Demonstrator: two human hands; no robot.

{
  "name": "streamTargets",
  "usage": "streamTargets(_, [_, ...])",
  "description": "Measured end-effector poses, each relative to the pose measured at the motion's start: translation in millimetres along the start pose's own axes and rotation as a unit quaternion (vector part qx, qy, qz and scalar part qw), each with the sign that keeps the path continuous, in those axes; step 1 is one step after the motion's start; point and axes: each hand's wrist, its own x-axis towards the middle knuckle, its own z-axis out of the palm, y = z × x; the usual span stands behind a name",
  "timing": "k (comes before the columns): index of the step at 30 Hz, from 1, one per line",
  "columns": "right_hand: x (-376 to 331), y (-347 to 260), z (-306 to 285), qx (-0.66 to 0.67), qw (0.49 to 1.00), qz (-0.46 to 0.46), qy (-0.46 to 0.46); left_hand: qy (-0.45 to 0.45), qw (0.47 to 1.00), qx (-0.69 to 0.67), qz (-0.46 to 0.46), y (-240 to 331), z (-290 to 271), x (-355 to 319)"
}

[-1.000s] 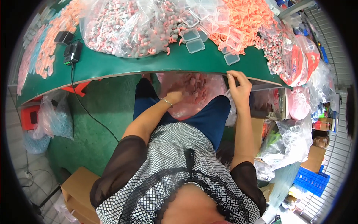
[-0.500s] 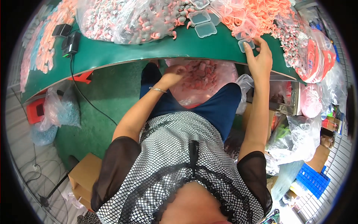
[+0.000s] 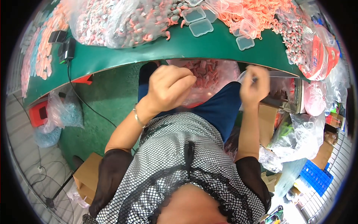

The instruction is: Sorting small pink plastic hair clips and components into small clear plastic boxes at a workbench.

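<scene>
My left hand (image 3: 169, 87) is raised in front of my lap, its fingers curled together; whatever they may hold is hidden. Over my right thigh, beside the table edge, my right hand (image 3: 255, 85) is curled and blurred, with a small dark spot between the fingers that I cannot make out. Just beyond it, a small clear plastic box (image 3: 245, 43) lies on the green table (image 3: 149, 52). Another clear box (image 3: 201, 27) lies with its lid up farther left. Below the table edge, between my knees, a pink plastic bag (image 3: 227, 69) holds many pinkish-red pieces.
A large clear bag of grey-and-pink curled pieces (image 3: 112, 26) covers the table's back left. Orange loops (image 3: 257, 15) are heaped at the back right, beside loose grey-and-pink pieces (image 3: 292, 35). A black adapter (image 3: 67, 50) trails a cable. Bags and cardboard boxes (image 3: 87, 175) stand around me.
My right hand has let go of the small clear box at the table edge and drawn back toward me. My left hand has come up from my lap, its fingers curled.
</scene>
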Motion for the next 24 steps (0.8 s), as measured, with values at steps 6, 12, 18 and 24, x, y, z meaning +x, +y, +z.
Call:
streamTargets(6, [-153, 107, 95, 0.097, 0.886, 0.256, -0.375, -0.025, 0.989, 0.138, -0.040, -48, 23, 35])
streamTargets(12, [-227, 224, 160, -0.053, 0.905, 0.114, -0.407, -0.063, 0.974, 0.217, -0.023, -49, 33, 39])
streamTargets(18, [-252, 249, 156, 0.060, 0.869, 0.152, -0.467, -0.100, 0.976, 0.189, -0.048, -41, 27, 41])
streamTargets(24, [-276, 256, 164, 0.108, 0.840, 0.208, -0.490, -0.111, 0.973, 0.197, -0.052, -42, 26, 40])
